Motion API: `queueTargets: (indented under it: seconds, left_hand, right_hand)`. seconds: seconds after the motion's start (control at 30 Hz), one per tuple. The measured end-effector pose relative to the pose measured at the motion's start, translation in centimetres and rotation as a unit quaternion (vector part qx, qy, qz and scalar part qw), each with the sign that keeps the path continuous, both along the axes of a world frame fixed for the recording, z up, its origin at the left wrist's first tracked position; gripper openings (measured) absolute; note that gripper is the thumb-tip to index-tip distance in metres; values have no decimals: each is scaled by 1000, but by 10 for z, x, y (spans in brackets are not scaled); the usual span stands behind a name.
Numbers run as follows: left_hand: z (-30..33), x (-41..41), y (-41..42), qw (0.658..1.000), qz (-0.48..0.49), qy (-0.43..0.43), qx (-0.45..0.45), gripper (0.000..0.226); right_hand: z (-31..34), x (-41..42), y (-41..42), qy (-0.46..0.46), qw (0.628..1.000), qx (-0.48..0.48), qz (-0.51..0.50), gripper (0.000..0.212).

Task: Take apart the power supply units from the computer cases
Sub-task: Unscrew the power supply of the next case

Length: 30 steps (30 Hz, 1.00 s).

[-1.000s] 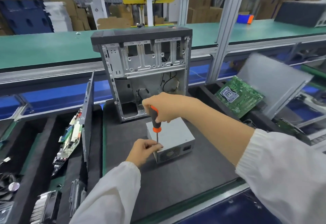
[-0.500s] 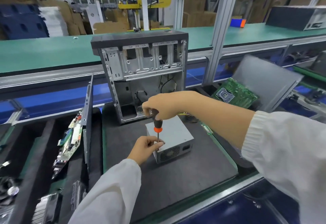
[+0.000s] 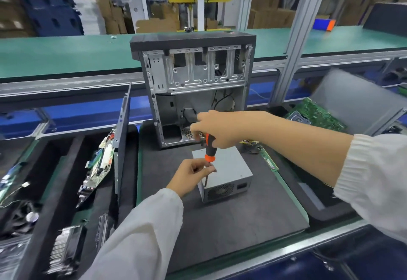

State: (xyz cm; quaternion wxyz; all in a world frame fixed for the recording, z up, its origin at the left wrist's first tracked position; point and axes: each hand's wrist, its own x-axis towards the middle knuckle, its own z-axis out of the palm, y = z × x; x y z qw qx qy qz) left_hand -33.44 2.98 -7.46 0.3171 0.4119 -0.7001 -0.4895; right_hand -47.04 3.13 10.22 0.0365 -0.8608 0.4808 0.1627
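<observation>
At the middle of the dark mat (image 3: 220, 231), your right hand (image 3: 217, 128) is wrapped around the black and orange handle of a screwdriver (image 3: 209, 147), holding it nearly upright with the shaft pointing down at the near left corner of the power supply unit (image 3: 226, 169). Your left hand (image 3: 190, 177) sits just below, its fingertips (image 3: 210, 168) pinching the thin metal shaft under the orange collar. Where the tip meets the unit is too small to tell.

That grey power supply unit lies flat on the mat, outside the case, with its fan grille and socket facing you. Just behind it stands the computer case (image 3: 193, 86), upright, its side open so you look into bare metal bays and a few loose black cables.

To your left, a grey side panel (image 3: 121, 147) stands on edge in a black bin, and circuit boards (image 3: 99, 169) lean beside it; finned heatsinks (image 3: 63, 249) lie nearer to you. To your right, a green memory stick (image 3: 269, 162) lies at the mat's edge, and farther off a green motherboard (image 3: 317, 115) rests beside a tilted grey panel (image 3: 356, 105). Beyond the case runs a green conveyor belt (image 3: 66, 52).
</observation>
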Motion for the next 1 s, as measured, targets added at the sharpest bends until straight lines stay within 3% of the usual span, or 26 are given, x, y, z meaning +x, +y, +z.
queueTargets:
  seconds: [0.1, 0.17, 0.27, 0.33, 0.37, 0.47, 0.63, 0.7, 0.77, 0.87, 1.0]
  left_hand:
    - [3, 1, 2, 1000, 5, 5, -11, 15]
    - [5, 2, 4, 1000, 7, 5, -16, 15]
    - [9, 3, 6, 1000, 11, 23, -14, 15]
    - [12, 4, 8, 999, 9, 38, -14, 15]
    - [14, 3, 9, 999, 6, 45, -13, 15]
    - [16, 1, 8, 999, 1, 53, -12, 15]
    - [15, 0, 8, 999, -6, 49, 1, 15]
    - [15, 0, 7, 998, -8, 55, 9, 13]
    - [16, 0, 7, 998, -10, 66, 16, 11]
    - [18, 0, 8, 996, -11, 83, 6, 11]
    - [19, 1, 7, 994, -12, 102, 27, 14]
  right_hand:
    - [8, 1, -1, -32, 998, -23, -44, 63]
    - [5, 6, 0, -14, 992, -76, -101, 68]
    - [-4, 12, 1, -5, 993, -74, -90, 52]
    - [2, 13, 1, 7, 998, -14, -55, 23]
    - [8, 13, 1, 13, 998, 33, -46, 19]
    - [21, 14, 0, 19, 995, 90, -39, 43]
    - [11, 21, 5, 67, 991, -36, -108, 63]
    - [7, 19, 1, 73, 994, -16, -78, 47]
    - [12, 16, -1, 56, 996, 42, -46, 16]
    - [20, 12, -2, 35, 994, 89, -43, 51]
    - [13, 16, 2, 44, 992, -15, -115, 67]
